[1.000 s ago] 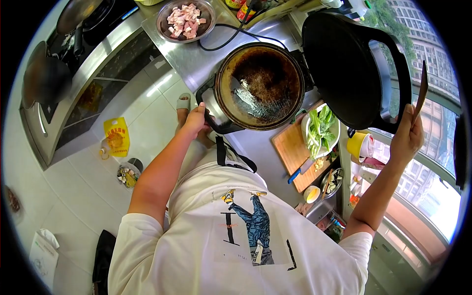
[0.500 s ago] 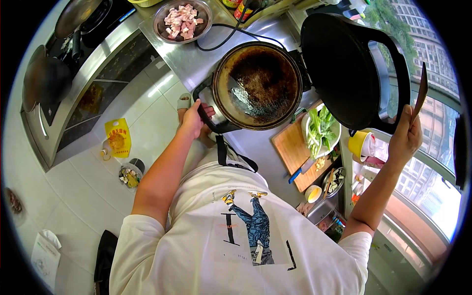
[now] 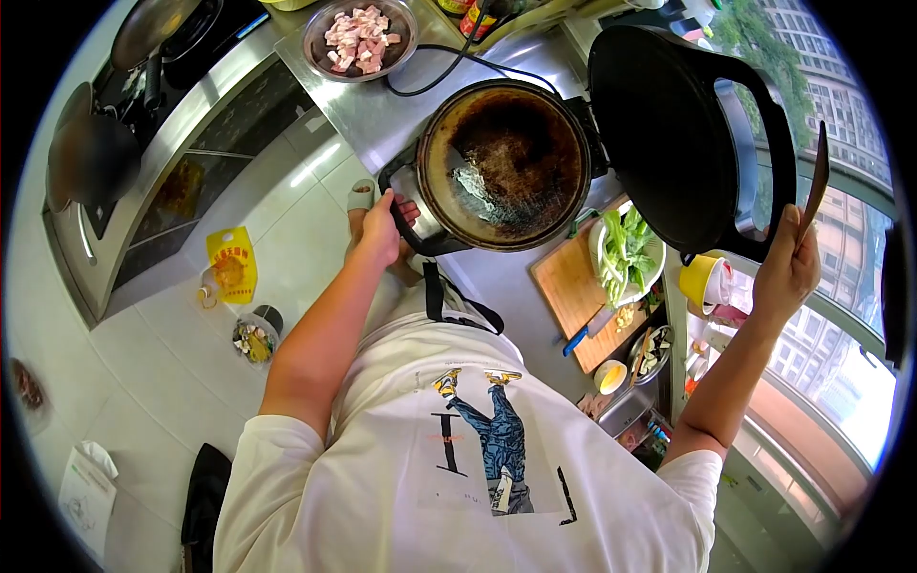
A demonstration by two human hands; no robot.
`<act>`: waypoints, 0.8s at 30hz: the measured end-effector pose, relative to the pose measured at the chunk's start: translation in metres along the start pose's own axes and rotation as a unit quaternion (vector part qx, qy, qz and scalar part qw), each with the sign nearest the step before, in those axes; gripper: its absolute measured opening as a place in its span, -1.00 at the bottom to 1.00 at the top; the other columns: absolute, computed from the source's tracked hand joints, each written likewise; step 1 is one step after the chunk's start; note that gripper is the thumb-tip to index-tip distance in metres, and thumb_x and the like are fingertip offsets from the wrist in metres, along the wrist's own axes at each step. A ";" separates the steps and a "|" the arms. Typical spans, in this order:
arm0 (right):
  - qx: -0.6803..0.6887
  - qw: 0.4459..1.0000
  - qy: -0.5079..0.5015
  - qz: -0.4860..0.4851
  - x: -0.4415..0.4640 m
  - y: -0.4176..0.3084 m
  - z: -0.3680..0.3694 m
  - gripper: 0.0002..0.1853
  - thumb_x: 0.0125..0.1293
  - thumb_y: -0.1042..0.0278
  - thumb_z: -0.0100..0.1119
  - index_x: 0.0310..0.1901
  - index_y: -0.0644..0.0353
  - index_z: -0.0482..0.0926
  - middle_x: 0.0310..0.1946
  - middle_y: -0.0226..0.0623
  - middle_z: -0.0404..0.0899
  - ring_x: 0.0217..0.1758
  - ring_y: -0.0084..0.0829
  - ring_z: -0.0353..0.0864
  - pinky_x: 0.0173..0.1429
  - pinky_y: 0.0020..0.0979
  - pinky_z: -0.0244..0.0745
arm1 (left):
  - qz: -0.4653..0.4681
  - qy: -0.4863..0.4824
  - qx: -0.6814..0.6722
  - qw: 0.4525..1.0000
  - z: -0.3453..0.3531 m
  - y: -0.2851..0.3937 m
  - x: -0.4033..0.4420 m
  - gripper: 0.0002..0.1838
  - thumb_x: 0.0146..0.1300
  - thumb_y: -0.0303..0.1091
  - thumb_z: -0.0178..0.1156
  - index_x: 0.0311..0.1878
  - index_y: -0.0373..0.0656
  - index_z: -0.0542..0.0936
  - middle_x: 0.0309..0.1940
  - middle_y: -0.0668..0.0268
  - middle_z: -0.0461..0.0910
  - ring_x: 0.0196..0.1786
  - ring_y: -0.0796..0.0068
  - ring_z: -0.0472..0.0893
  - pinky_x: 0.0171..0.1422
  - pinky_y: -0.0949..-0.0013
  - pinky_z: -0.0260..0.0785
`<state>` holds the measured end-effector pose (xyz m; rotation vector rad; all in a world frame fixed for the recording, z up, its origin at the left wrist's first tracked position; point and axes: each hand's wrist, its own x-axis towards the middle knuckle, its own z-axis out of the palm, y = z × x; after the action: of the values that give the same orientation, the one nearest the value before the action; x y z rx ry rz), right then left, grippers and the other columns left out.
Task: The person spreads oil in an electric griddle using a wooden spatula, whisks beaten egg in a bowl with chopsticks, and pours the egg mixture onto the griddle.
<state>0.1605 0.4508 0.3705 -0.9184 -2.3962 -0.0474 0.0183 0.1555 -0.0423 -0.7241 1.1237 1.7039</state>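
The pan (image 3: pixel 521 162), its inside stained brown with a bright wet patch, sits on the steel counter (image 3: pixel 368 143) near the edge on the person's side, apparently so that it stays within easy reach. The left hand (image 3: pixel 382 234) is curled about the pan handle (image 3: pixel 399 170) on that side, thumb on the outside and fingers through the loop, which probably steadies the pan while its heavy-looking lid (image 3: pixel 659 143) stands raised on the far side.

The right hand (image 3: pixel 789 265) holds a spatula (image 3: pixel 818 181), blade up and away from the pan. It is right by the lower corner of the lid handle (image 3: pixel 785 143); whether some fingers also hook that handle I cannot tell. Keeping the spatula in the grip likely saves setting it down.

Further out, a cutting board (image 3: pixel 559 296) carries a bowl of greens (image 3: pixel 626 250), with a knife (image 3: pixel 575 341) lying near its edge, blade inward. The food seems laid out close by so it can be reached from one spot. A metal bowl (image 3: pixel 313 59) of diced meat (image 3: pixel 361 40) stands beyond the pan, and a black cord (image 3: pixel 415 94) runs between the two.
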 end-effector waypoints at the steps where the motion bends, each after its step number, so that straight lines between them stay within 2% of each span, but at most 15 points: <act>1: -0.008 1.000 -0.003 -0.004 -0.001 0.001 0.000 -0.61 0.39 0.01 0.09 -0.41 0.18 0.56 -0.65 -0.47 0.37 -0.52 -0.64 0.30 -0.43 -0.51 0.13 | 0.002 0.003 -0.003 1.000 0.001 0.000 0.000 -0.61 0.41 -0.01 -0.07 -0.07 -0.20 0.43 -0.24 0.14 0.60 -0.13 0.22 0.60 0.03 0.21 0.38; 6: 0.000 1.000 -0.001 0.006 -0.003 -0.002 0.002 -0.62 0.38 0.01 0.09 -0.38 0.18 0.57 -0.65 -0.47 0.35 -0.51 -0.64 0.27 -0.43 -0.51 0.11 | 0.008 0.019 -0.011 1.000 0.005 0.000 -0.003 -0.60 0.42 0.00 -0.08 -0.12 -0.19 0.47 -0.32 0.21 0.60 -0.22 0.31 0.58 -0.03 0.29 0.35; 8: 0.001 1.000 -0.001 0.009 -0.003 -0.003 0.003 -0.63 0.38 0.02 0.10 -0.37 0.19 0.57 -0.65 -0.46 0.35 -0.51 -0.63 0.27 -0.42 -0.51 0.12 | -0.001 0.004 0.004 1.000 0.003 0.001 -0.001 -0.59 0.42 0.02 -0.10 -0.09 -0.19 0.44 -0.24 0.15 0.59 -0.12 0.23 0.60 0.06 0.21 0.35; 24: 0.010 1.000 -0.006 0.005 -0.009 -0.009 0.009 -0.67 0.37 0.13 0.13 -0.38 0.26 0.53 -0.67 -0.41 0.29 -0.53 -0.61 0.22 -0.45 -0.50 0.12 | -0.004 0.001 0.014 1.000 0.007 0.006 -0.004 -0.52 0.42 0.07 -0.14 -0.10 -0.22 0.44 -0.25 0.17 0.59 -0.11 0.22 0.59 0.10 0.20 0.37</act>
<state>0.1563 0.4407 0.3592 -0.9244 -2.3976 -0.0140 0.0146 0.1595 -0.0336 -0.7124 1.1428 1.6765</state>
